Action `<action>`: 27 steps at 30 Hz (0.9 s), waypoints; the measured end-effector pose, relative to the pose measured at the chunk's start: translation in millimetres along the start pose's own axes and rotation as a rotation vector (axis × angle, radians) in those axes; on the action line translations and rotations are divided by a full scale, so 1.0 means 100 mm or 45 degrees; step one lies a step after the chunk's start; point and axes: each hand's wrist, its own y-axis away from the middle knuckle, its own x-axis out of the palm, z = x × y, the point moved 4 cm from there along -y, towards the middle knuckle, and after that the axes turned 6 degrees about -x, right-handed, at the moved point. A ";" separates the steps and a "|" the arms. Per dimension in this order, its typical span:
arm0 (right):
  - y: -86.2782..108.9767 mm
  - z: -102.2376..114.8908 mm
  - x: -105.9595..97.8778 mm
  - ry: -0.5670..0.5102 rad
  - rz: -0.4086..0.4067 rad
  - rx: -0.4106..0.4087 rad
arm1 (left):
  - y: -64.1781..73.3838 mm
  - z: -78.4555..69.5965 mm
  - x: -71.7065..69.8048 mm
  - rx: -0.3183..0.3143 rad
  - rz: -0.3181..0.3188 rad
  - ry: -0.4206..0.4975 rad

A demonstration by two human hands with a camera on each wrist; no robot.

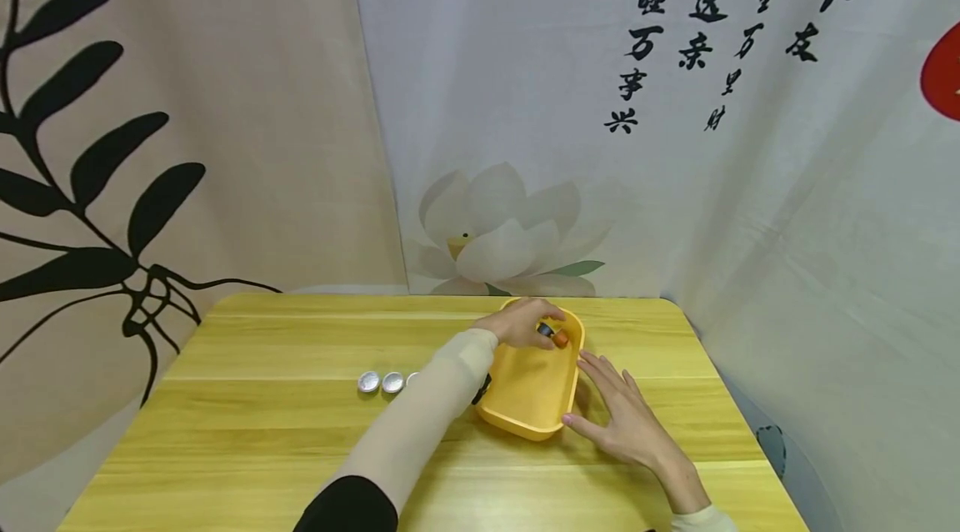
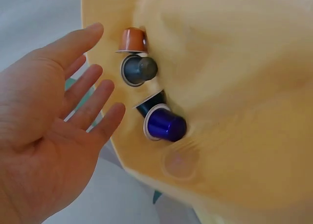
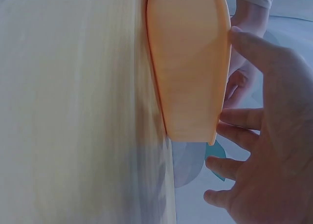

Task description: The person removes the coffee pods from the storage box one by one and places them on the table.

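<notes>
A yellow plastic tray (image 1: 528, 390) sits on the table. Over its far end my left hand (image 1: 522, 322) reaches in, fingers loosely bent and holding nothing. The left wrist view shows several coffee capsules lying along the tray's wall just off the fingertips: an orange capsule (image 2: 133, 40), a dark grey capsule (image 2: 139, 70), a black capsule (image 2: 151, 104) half behind others, and a shiny purple capsule (image 2: 166, 124). My right hand (image 1: 626, 424) is at the tray's right side, fingers spread, with thumb and fingertips at the rim in the right wrist view.
Left of the tray, silver-topped capsules (image 1: 392, 383) stand in a row on the wooden table (image 1: 262, 424), one partly hidden by the left sleeve (image 1: 420, 407). Behind the table's far edge hangs a printed curtain (image 1: 525, 98).
</notes>
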 end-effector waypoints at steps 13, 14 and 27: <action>-0.01 0.00 0.01 0.009 -0.006 -0.006 | -0.33 0.19 0.27 -0.088 0.015 0.035; 0.00 0.00 0.01 0.009 -0.006 -0.005 | -0.39 0.24 0.32 -0.085 0.016 0.024; -0.01 0.02 0.02 0.003 -0.002 0.005 | -0.46 0.27 0.44 -0.031 0.024 -0.033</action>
